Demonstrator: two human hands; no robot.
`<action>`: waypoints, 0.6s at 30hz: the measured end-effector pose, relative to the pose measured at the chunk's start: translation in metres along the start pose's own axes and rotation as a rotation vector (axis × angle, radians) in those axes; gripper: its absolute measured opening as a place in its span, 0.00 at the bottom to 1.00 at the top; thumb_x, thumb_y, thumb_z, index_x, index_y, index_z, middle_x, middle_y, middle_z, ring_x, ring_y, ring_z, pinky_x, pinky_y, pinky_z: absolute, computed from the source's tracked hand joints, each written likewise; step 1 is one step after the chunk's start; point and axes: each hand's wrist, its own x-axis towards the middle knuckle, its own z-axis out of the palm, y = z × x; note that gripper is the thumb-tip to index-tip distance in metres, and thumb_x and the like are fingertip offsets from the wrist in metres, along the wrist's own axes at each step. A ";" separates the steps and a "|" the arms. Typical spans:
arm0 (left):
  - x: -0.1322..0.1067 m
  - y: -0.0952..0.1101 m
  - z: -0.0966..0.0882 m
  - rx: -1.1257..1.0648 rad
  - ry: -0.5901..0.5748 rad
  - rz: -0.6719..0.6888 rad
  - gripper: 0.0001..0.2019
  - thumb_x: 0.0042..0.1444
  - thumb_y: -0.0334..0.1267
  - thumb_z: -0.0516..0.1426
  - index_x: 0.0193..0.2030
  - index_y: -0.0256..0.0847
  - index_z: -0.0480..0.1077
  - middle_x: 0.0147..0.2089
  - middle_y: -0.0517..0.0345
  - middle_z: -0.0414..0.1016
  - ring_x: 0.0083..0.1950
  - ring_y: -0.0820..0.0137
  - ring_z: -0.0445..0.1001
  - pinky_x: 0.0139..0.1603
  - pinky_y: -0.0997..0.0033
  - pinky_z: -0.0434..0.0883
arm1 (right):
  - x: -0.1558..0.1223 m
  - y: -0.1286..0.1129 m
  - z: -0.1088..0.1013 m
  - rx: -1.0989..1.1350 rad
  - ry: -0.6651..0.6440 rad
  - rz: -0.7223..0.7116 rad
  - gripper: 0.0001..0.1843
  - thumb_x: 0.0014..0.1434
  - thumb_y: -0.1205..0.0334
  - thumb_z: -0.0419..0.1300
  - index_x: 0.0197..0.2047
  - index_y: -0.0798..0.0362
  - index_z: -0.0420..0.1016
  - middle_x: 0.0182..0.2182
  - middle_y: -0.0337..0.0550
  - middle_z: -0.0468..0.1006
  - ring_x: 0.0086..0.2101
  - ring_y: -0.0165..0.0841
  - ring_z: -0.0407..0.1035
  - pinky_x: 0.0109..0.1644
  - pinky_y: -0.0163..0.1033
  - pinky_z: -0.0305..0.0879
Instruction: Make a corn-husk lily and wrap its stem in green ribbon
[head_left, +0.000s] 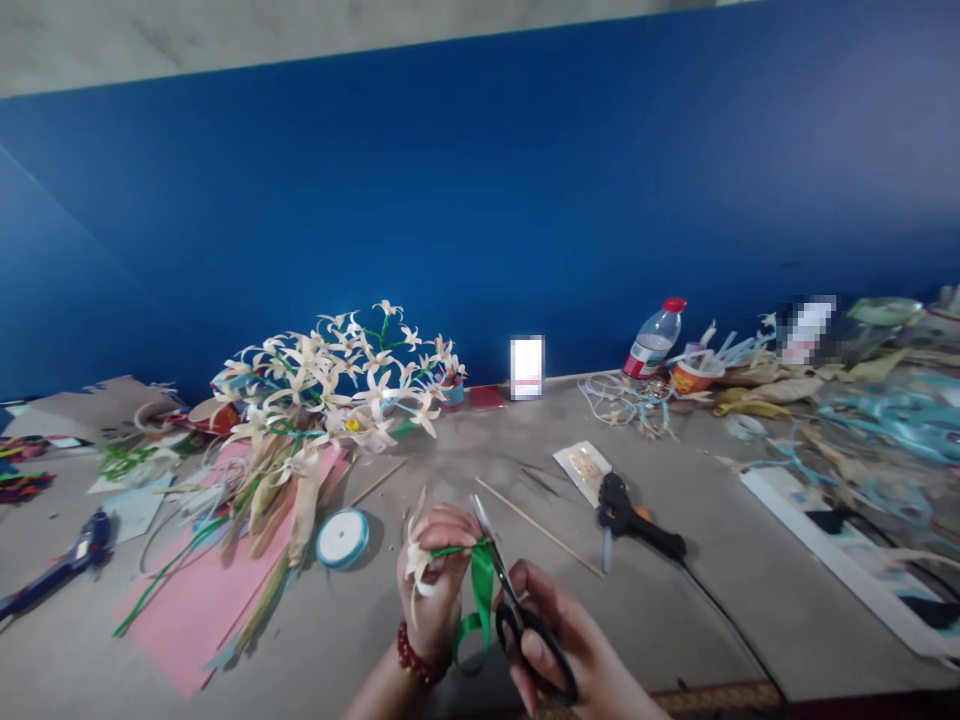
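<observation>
My left hand (442,560) is closed around the green stem of a white artificial flower (418,565), whose petals stick out on its left side. From the stem hangs a length of green ribbon (482,590), curling down toward my wrist. In my right hand (559,620) is a pair of black-handled scissors (517,610), with fingers through the loops. The blades point up and away, right beside the ribbon at my left fingertips. Whether they touch the ribbon I cannot tell. A spool of white and blue ribbon (343,538) lies left of my left hand.
Behind on the left stands a bunch of white flowers (337,375) above pink paper (255,580). A black glue gun (637,520) with its cord lies right, near a power strip (825,550). A thin stick (540,525) lies ahead; a bottle (656,340) stands at the back.
</observation>
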 end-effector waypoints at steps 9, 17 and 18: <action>-0.005 0.000 0.002 -0.047 -0.005 -0.088 0.07 0.61 0.38 0.58 0.31 0.42 0.73 0.31 0.58 0.73 0.36 0.66 0.74 0.39 0.65 0.71 | -0.002 -0.002 0.002 0.004 -0.093 0.020 0.37 0.53 0.27 0.56 0.47 0.53 0.63 0.20 0.35 0.70 0.17 0.21 0.55 0.22 0.27 0.49; -0.013 -0.007 -0.001 -0.056 0.048 -0.150 0.09 0.59 0.41 0.59 0.30 0.40 0.74 0.31 0.57 0.72 0.36 0.66 0.72 0.39 0.66 0.70 | 0.001 0.005 0.004 0.112 -0.122 0.001 0.35 0.53 0.28 0.59 0.45 0.51 0.62 0.20 0.33 0.68 0.17 0.20 0.56 0.21 0.26 0.48; -0.013 -0.007 -0.001 -0.063 0.047 -0.152 0.09 0.59 0.40 0.59 0.30 0.40 0.74 0.31 0.57 0.72 0.36 0.66 0.72 0.39 0.66 0.70 | 0.001 0.005 0.005 0.108 -0.122 0.002 0.35 0.52 0.28 0.59 0.45 0.52 0.62 0.19 0.33 0.69 0.16 0.20 0.55 0.20 0.26 0.48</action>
